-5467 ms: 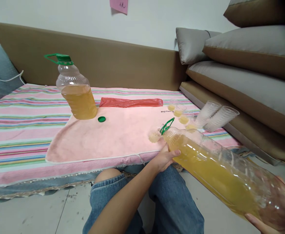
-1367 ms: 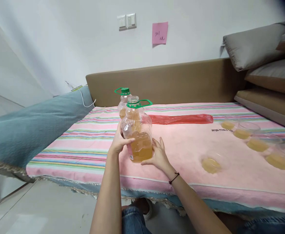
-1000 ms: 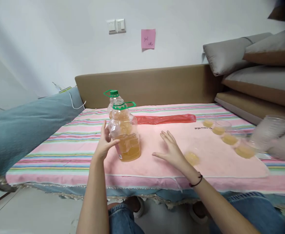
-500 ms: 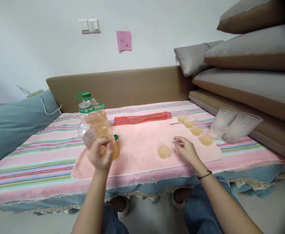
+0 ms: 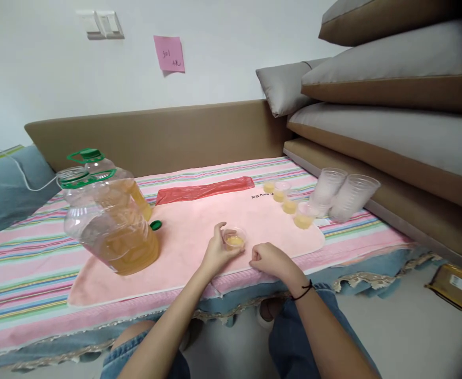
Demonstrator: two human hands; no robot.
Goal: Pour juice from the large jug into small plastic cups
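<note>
My left hand curves around a small clear plastic cup with a little yellow liquid at its bottom, thumb on the near side and fingers on the far side. The cup is upright on the pink mat. Just right of it, my right hand rests low with its fingers curled in; nothing shows in them. An uncapped big bottle of yellow liquid stands on the mat's left, a green cap beside it. Behind it is a second, capped bottle.
Several similar cups with yellow liquid form a row, the nearest cup at the right. Two leaning stacks of clear cups, one stack in front, stand beyond them. A red plastic bag lies at the back. Stacked cushions rise at the right.
My left hand has left the bottle and moved right to close around the cup. My right hand has curled its fingers and lowered beside that cup. The view has turned right.
</note>
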